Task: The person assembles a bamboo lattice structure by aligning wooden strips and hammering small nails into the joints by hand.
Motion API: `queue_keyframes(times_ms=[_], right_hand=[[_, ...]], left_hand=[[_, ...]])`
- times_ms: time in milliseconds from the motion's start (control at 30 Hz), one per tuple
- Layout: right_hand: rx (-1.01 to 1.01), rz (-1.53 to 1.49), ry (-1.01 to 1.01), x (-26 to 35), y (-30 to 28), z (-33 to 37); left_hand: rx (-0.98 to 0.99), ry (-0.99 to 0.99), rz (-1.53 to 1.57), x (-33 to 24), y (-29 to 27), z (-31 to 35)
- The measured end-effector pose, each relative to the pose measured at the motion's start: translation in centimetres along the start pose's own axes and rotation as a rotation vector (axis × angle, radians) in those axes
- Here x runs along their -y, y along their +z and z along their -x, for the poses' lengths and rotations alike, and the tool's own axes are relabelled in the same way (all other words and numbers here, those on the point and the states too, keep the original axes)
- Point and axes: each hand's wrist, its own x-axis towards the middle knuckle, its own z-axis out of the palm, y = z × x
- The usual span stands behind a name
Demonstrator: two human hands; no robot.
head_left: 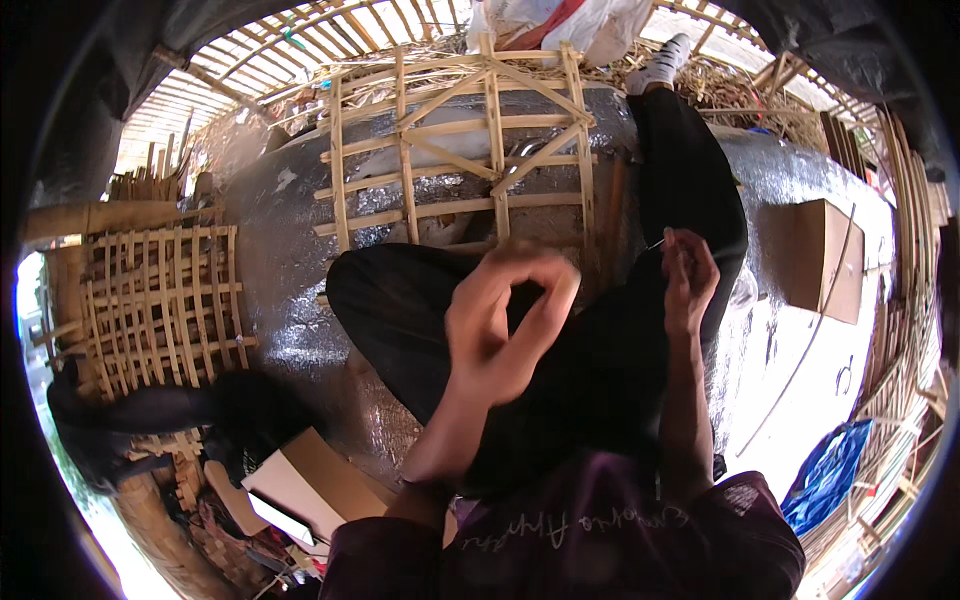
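My left hand [508, 325] is raised over my lap, slightly blurred. Its thumb and fingers curl round into a ring with the tips together; whatever may be pinched there is too small to make out. To the right, above my dark-trousered leg, my right hand [690, 280] pinches a thin, pale, needle-like piece [655, 244] that sticks out leftward from the fingertips. Beyond both hands lies a lattice frame of split bamboo strips [495, 125], with diagonal strips in its upper right part. Its near edge is partly hidden by my left leg, and neither hand touches it.
Silvery sheeting [290, 230] covers the floor. A woven bamboo panel [165, 290] stands at left, an open cardboard box [320, 475] at lower left. On the right are another cardboard box [825, 260], a thin stick [800, 355] and blue plastic [828, 475]. Straw lies at the back.
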Motion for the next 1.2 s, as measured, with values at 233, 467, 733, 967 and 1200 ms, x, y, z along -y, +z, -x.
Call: queue_keyframes(times_ms=[233,467,733,967,1200], right_hand=[[0.448,-0.151,-0.021,0.4,4.3,2.2],[0.556,-0.260,0.171,0.4,6.0,2.0],[0.504,-0.053,0.192,2.4,6.5,-0.9],[0.097,0.815,-0.075,-9.8,4.6,-5.2],[0.137,0.814,0.055,-10.2,6.6,-5.3]], left_hand=[[0.339,-0.256,-0.515,7.5,-1.1,-0.3],[0.294,-0.466,-0.255,8.7,-2.8,0.6],[0.146,-0.502,-0.569,9.5,-6.0,-1.0],[-0.365,-0.216,-0.443,14.9,-17.5,-10.7],[-0.457,-0.124,-0.561,21.2,-24.1,-12.9]])
